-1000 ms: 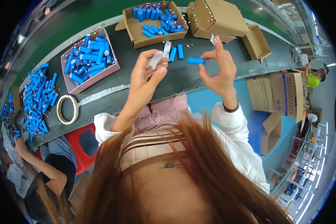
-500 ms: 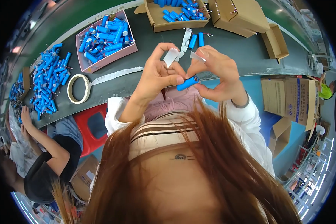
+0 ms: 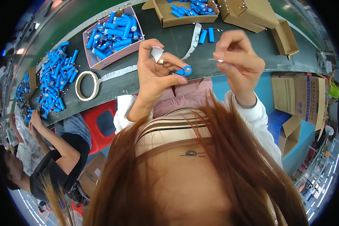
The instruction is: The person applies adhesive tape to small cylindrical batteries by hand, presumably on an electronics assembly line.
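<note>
My left hand pinches a blue cylindrical battery between thumb and fingers, its round metal end facing right. A strip of white tape clings to the raised index finger of that hand. Off to the right and apart from the battery, my right hand is closed, thumb against fingertips. A small white piece shows at those fingertips; its shape is hard to make out. On the table beyond the hands lie two blue batteries with wires, beside a length of white tape.
A pink box heaped with batteries stands at the left, near a tape roll and a loose battery pile. Cardboard boxes line the far side. A co-worker's hand rests by the pile.
My right hand has moved away from the battery, rightward and up, fingers now pinched. The battery stays in my left hand, turned so its end shows more.
</note>
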Motion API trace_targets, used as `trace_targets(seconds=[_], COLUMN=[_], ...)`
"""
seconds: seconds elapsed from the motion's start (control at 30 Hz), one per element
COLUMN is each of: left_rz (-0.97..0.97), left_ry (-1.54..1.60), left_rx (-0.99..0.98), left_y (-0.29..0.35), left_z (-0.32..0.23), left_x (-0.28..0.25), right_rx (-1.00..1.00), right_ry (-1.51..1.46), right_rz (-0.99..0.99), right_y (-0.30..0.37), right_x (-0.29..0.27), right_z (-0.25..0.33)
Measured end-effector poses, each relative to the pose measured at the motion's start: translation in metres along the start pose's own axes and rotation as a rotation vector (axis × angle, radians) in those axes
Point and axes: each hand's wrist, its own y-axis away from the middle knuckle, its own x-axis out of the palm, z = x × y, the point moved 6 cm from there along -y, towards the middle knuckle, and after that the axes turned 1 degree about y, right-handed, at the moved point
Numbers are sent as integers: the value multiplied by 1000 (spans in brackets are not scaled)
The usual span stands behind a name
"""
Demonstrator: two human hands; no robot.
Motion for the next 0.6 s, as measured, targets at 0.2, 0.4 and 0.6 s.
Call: trace_targets(seconds=[0.2, 0.4, 0.6], left_rz=[-27, -48, -93], left_ry=[-11, -137, -259], left_rx=[154, 322, 518], left_y=[6, 18, 27], left_z=[-11, -26, -34], left_x=[6, 9, 6], right_rx=[429, 524, 665], right_ry=[-134, -346, -576], right_rz=[-68, -39, -81], right_y=[13, 19, 19], right_x=[20, 34, 42], right_z=[-9, -9, -13])
